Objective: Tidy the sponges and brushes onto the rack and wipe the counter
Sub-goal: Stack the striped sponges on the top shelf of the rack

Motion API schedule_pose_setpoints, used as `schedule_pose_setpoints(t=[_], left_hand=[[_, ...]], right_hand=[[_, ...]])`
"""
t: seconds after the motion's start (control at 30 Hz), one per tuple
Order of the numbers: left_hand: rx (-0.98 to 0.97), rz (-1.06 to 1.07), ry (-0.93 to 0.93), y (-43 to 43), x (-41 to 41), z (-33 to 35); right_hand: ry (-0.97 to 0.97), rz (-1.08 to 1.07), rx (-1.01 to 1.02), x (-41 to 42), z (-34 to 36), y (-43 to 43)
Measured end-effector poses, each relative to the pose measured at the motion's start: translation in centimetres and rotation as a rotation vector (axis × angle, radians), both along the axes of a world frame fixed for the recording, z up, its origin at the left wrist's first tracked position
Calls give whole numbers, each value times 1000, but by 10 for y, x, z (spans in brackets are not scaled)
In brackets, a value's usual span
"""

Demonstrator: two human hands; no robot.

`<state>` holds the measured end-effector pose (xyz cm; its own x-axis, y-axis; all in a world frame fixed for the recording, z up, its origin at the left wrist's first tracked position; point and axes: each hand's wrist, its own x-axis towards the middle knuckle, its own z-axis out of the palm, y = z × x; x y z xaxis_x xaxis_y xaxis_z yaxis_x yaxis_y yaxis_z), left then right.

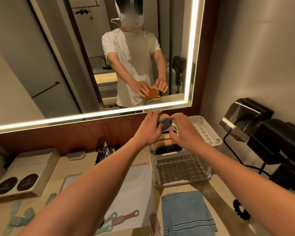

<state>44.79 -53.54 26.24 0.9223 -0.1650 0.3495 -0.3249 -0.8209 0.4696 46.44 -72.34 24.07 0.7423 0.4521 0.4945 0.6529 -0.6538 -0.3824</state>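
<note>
Left grip [148, 132] and right grip [180, 129] are pinching a purple sponge [165, 123] onto the rack [182, 166], with a second sponge [76, 155], brushes [124, 218] and wiping apparently left.

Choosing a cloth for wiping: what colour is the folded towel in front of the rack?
The towel is blue, with thin darker stripes near its front end; head view.

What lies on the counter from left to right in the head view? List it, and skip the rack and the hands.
Box with two dark ovals → white cloth → blue towel → black scrunchie.
</note>
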Motion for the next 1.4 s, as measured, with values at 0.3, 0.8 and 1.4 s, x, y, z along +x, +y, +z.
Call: schedule_pose_setpoints(t=[0.3, 0.8, 1.4], left_hand=[[-80, -11, 107, -38, 13, 16], [188, 120, 177, -58, 36, -11], [297, 209, 446, -60, 60, -38]], right_hand=[[4, -27, -23, 20, 9, -9], [62, -264, -197, 48, 5, -26], [208, -393, -181, 96, -27, -32]])
